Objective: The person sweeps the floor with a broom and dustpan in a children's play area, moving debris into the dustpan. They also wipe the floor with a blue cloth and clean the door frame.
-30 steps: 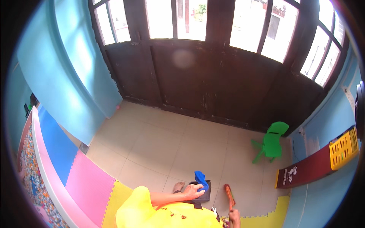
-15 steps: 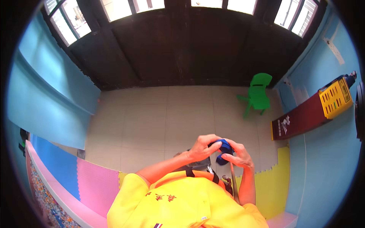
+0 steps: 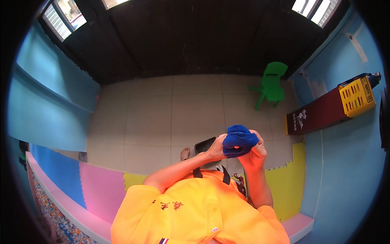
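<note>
In front of my chest I hold a dark blue cloth [image 3: 239, 142] up between both hands. It is bunched into a loose ring, and a small gap shows through its middle. My left hand [image 3: 218, 147] grips its left edge with the fingers mostly behind the fabric. Closed on the right edge, my right hand [image 3: 257, 150] has its fingertips partly hidden by the cloth. Whether it is a rag or a garment, I cannot tell. Below the hands, a black tray-like object [image 3: 205, 145] lies on the floor beside a bare foot [image 3: 185, 153].
A green child's chair [image 3: 273, 83] stands at the far right on the tiled floor [image 3: 150, 110]. On the right, a maroon box [image 3: 317, 116] bears a yellow basket [image 3: 357, 97]. Coloured foam mats [image 3: 101, 183] and a pink-rimmed pit [image 3: 61, 199] of small balls lie near me.
Both hands have risen slightly, and the blue cloth has opened from a narrow bundle into a wider ring. My view has tilted down, showing the black object and foot more fully.
</note>
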`<state>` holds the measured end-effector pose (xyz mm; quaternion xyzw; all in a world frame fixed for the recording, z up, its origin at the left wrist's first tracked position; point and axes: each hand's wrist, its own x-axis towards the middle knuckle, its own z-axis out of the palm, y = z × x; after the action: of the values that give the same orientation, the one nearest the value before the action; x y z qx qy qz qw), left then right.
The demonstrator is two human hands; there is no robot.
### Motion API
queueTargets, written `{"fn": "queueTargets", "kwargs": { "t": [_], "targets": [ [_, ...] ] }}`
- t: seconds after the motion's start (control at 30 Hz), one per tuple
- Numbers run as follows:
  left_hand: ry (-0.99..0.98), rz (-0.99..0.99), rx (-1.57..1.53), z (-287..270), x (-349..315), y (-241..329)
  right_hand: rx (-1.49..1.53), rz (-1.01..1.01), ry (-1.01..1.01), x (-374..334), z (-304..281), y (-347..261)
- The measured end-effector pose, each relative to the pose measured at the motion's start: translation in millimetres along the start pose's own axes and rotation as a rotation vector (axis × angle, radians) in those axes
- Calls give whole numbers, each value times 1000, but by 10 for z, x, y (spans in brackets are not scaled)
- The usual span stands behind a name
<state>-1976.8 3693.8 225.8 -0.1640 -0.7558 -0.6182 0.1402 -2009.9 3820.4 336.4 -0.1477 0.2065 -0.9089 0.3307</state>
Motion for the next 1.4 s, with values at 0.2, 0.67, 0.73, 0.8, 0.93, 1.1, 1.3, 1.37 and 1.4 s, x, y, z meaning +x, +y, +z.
{"fn": "queueTargets", "kwargs": {
  "t": [0.2, 0.67, 0.73, 0.8, 0.93, 1.1, 1.3, 1.37, 1.4],
  "targets": [
    [525, -621, -762, -337, -133, -130, -571, -178, 97, 35, -246, -391],
    [778, -1605, -744, -782, -1943, -1629, -1017, 817, 1097, -1919, -1879, 172],
    [852, -1645, -748, -459, -1843, -1596, -678, 623, 1200, -2252, -1963, 275],
    [742, -1660, -830, -209, -1968, -1724, -610, 620, 1232, -2271, -1748, 234],
    [593, -1688, -966, 224, -2002, -1856, -524, 612, 1236, -2639, -1649, 51],
    [655, -1646, -1007, 303, -1755, -1775, -580, 718, 1321, -2887, -1291, 5],
    [716, -1689, -758, 352, -1882, -2176, -833, 1091, 1263, -2917, -1006, -146],
    [754, -1622, -761, 345, -1871, -2168, -714, 1033, 1240, -2966, -987, -252],
    [771, -1590, -752, 267, -1804, -2082, -646, 1005, 1226, -2956, -995, -285]
  ]
}}
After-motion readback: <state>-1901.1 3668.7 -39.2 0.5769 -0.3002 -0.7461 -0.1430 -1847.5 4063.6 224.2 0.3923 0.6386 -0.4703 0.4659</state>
